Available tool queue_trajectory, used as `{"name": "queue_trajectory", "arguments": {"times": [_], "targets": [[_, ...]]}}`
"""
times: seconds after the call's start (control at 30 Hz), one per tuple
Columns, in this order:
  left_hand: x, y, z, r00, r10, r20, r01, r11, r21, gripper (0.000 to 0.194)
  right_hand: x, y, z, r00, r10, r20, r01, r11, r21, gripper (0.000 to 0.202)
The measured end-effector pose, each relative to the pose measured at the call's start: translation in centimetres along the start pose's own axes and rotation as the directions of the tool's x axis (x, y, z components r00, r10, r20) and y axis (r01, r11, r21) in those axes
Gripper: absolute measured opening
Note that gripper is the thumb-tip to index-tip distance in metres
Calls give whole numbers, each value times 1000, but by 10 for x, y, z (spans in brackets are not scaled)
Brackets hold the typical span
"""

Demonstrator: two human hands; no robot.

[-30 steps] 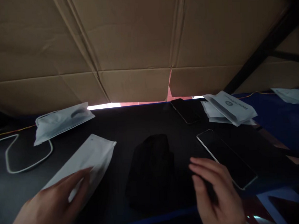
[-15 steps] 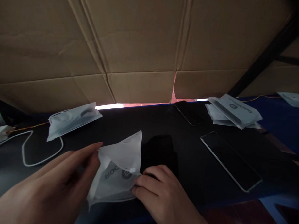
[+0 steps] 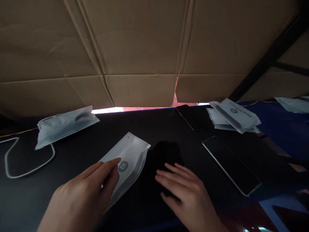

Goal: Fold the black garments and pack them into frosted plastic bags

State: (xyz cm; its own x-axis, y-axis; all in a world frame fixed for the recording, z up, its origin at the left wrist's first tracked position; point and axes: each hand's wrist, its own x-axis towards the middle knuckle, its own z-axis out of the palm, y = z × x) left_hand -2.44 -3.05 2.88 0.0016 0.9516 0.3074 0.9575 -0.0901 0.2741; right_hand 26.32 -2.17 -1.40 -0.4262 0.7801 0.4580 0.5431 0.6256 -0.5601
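Note:
A frosted white zip bag (image 3: pixel 134 147) with a round dark logo lies at a slant on the black table. My left hand (image 3: pixel 83 193) is over its near-left part, with fingers and thumb closed on it; the exact grip is partly hidden. The slider end of the bag points up and to the right, and its opening edge bulges. My right hand (image 3: pixel 184 192) is apart from the bag, fingers spread and holding nothing. By its fingertips is a very dark patch (image 3: pixel 167 149), a black object or a shadow; I cannot tell which.
A phone with a pale frame (image 3: pixel 231 165) lies on the right, and a darker phone (image 3: pixel 190 117) behind it. Several printed zip bags (image 3: pixel 235 115) are stacked at the back right. A filled bag (image 3: pixel 68 124) and white cable (image 3: pixel 31 172) are left. Cardboard (image 3: pixel 139 45) walls the back.
The bag has turned and now lies flatter and narrower, its slider end pointing right. My right hand has let go of it and moved right, opening. The view has shifted slightly.

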Motion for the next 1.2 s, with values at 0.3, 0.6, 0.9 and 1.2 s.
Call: {"name": "queue_trajectory", "arguments": {"times": [0.3, 0.6, 0.9, 1.2], "targets": [[7, 42, 3, 991, 134, 5, -131, 978, -162, 31, 5, -35, 14, 963, -81, -257, 33, 982, -187, 38], [8, 54, 4, 972, 4, 236, 136, 808, -573, 30, 18, -51, 40, 998, 22, -63, -32, 988, -149, 23], [-13, -30, 38, 920, 329, 212, -331, 943, -26, 61, 10, -41, 42, 983, 159, -87, -167, 981, -98, 41], [-17, -9, 41, 891, 389, 236, -374, 921, -106, 68, 39, -37, -1, 927, -21, 374, -117, 932, 342, 37]]}}
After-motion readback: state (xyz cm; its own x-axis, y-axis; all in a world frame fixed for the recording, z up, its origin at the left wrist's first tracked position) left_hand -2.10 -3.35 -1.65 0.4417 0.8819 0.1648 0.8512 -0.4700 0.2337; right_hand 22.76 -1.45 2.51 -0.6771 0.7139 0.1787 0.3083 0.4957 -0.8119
